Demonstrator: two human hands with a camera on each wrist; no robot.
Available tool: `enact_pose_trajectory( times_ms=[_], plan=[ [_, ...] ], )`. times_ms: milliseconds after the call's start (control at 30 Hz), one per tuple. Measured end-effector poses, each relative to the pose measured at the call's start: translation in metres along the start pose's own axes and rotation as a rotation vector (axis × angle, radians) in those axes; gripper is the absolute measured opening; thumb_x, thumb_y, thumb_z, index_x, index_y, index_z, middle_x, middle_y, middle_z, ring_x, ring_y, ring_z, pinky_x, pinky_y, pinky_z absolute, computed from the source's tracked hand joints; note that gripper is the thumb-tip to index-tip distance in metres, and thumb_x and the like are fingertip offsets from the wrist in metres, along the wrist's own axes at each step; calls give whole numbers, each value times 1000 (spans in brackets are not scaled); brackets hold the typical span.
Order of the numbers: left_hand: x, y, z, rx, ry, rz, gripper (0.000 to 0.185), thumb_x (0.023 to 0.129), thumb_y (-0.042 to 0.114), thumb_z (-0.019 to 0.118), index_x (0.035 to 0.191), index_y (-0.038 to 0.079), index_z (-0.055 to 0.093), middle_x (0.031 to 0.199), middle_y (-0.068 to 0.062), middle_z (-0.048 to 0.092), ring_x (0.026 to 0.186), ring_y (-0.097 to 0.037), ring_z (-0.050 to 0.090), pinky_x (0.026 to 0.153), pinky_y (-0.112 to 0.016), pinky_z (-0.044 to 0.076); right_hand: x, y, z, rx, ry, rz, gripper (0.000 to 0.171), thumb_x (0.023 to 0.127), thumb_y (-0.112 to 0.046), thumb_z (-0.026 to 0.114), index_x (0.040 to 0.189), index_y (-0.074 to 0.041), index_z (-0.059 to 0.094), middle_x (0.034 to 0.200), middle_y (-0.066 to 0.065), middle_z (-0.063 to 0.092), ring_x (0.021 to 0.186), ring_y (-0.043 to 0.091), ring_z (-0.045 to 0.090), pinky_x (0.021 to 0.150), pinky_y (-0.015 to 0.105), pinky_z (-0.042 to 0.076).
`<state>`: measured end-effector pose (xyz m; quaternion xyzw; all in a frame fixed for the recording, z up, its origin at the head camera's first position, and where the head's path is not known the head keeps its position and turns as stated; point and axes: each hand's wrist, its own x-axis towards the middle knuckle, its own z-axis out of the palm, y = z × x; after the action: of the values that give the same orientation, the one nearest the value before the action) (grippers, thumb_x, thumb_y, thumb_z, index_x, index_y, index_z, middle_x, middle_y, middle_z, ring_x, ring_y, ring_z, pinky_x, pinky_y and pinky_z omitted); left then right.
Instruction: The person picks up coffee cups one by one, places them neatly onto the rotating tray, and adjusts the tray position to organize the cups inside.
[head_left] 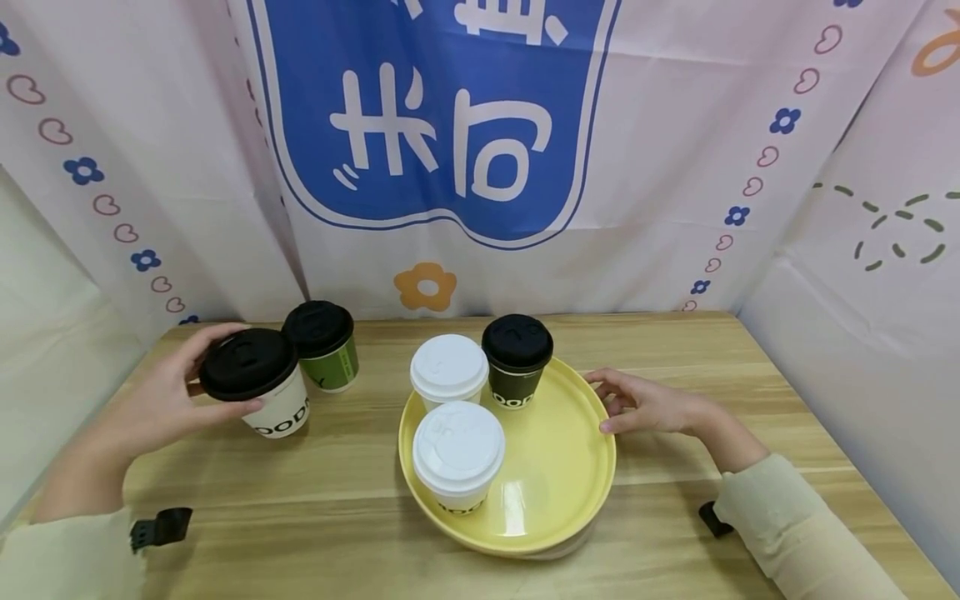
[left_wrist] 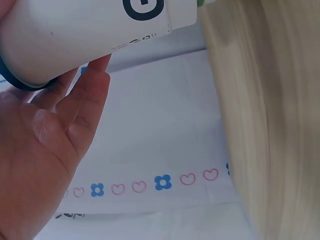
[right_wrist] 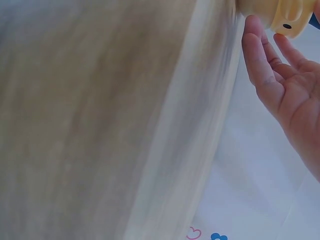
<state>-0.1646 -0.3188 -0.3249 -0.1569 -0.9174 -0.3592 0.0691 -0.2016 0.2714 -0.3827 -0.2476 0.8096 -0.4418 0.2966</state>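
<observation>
Now white cup (head_left: pixel 279 404) in left hand (head_left: pixel 153 400), tilted, black lid (head_left: pixel 247 362) uppermost.

Wooden bench (head_left: pixel 337 500), light grain, under my arms. Yellow plate (head_left: pixel 558 467) sits near its middle; I use it as landmark. Well left of the plate: green cup with black lid (head_left: pixel 324 346), standing on the bench. Just nearer me than that one, white cup with black lid (head_left: pixel 258 382); whether its base touches the wood, I cannot tell.
</observation>
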Motion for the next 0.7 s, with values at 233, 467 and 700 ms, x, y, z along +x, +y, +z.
enact_pose_trajectory(
  times_ms=[233, 467, 700],
  plan=[
    [5, 6, 8, -26, -32, 35, 88, 75, 9, 86, 149, 15, 40, 130, 21, 45, 105, 12, 49, 80, -8, 42, 0, 2, 0, -13, 4, 7, 71, 93, -17, 70, 151, -4, 30, 131, 23, 54, 111, 30, 60, 89, 25, 53],
    [9, 16, 17, -30, -47, 63, 88, 75, 11, 87, 149, 18, 40, 133, 15, 46, 107, 12, 50, 80, -10, 45, -2, 1, 0, -36, 8, 13, 72, 93, -20, 71, 151, -5, 30, 131, 22, 54, 110, 29, 60, 89, 25, 53],
    [12, 24, 25, -43, -54, 84, 89, 74, 12, 87, 149, 21, 40, 140, -6, 49, 106, 11, 51, 80, -11, 46, -2, -1, 1, -36, 4, 5, 72, 93, -18, 71, 150, -3, 29, 130, 23, 54, 109, 29, 62, 89, 25, 53]
  ],
)
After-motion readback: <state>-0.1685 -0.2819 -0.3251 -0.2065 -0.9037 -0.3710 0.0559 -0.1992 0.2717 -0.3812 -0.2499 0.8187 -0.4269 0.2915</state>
